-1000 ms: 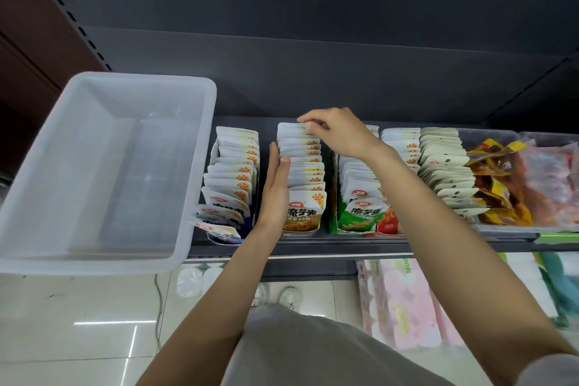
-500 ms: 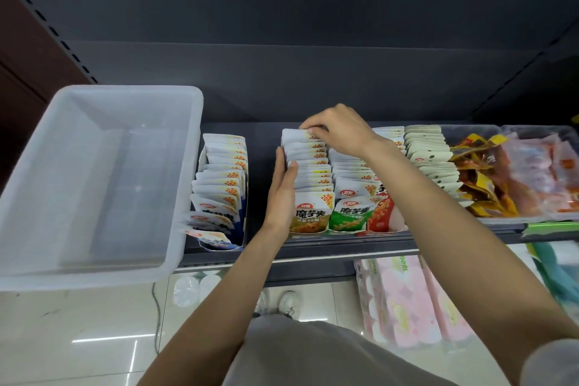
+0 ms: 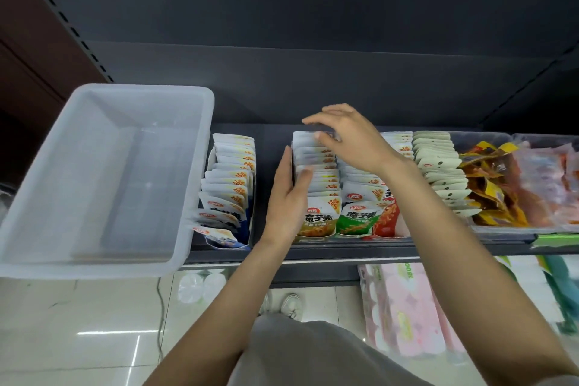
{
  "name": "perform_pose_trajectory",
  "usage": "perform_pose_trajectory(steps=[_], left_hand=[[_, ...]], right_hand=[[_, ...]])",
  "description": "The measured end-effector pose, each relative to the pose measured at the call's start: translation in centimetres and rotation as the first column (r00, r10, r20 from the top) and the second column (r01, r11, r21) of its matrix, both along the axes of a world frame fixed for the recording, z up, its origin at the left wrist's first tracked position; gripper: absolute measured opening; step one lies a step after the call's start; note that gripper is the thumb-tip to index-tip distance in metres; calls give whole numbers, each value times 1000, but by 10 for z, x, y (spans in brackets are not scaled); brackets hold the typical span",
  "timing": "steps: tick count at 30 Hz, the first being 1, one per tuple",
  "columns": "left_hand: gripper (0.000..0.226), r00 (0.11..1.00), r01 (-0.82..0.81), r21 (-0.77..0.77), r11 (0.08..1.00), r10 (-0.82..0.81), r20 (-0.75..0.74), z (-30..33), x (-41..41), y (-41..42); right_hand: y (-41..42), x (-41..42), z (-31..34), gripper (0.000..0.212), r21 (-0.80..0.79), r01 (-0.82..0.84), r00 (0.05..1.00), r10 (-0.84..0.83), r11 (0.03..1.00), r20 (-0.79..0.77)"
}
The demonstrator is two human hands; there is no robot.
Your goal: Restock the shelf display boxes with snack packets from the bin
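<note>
Packets [image 3: 318,188] stand in a row on the shelf [image 3: 313,252]; left hand [image 3: 286,197] presses flat against their left side, right hand [image 3: 347,135] hovers loose-fingered over the far end, bin [image 3: 194,172] far left.

Single head-worn view, facing forward and down, close over shelf [image 3: 313,252]

"魔芋爽" on yellow front packet [image 3: 319,220] and green front packet [image 3: 357,218]; "20%" on blue-row packets [image 3: 233,175]
</note>
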State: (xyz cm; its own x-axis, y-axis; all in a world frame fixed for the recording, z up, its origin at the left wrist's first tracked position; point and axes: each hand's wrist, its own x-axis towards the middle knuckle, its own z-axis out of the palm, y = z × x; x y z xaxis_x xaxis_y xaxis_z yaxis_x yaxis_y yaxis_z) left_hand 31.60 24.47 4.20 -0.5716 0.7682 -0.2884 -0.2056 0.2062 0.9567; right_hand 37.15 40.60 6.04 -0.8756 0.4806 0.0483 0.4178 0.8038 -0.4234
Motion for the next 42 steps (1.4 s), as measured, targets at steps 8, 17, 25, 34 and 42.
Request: perform_pose_trajectory(steps=[8, 17, 25, 34, 42], left_hand=[[23, 737, -26, 40, 999, 46, -675, 48, -70, -84], [16, 284, 138, -304, 943, -332, -900, -8, -191, -51], [36, -7, 232, -508, 830, -520, -854, -16, -206, -27], [31, -128, 288, -527, 799, -514, -848, -18, -206, -30], [35, -227, 374, -634, 677, -596, -770, -11, -215, -25]], right_hand=[[-82, -27, 5, 32, -170, -21, 960, -27, 985, -277], [-94, -80, -36, 24, 35, 132, 987, -128, 991, -100], [-97, -98, -35, 26, 15, 275, 951, -270, 961, -153], [-88, -107, -38, 9, 53, 336, 942, -334, 940, -43], [-85, -107, -36, 8, -52, 348, 936, -351, 936, -42]])
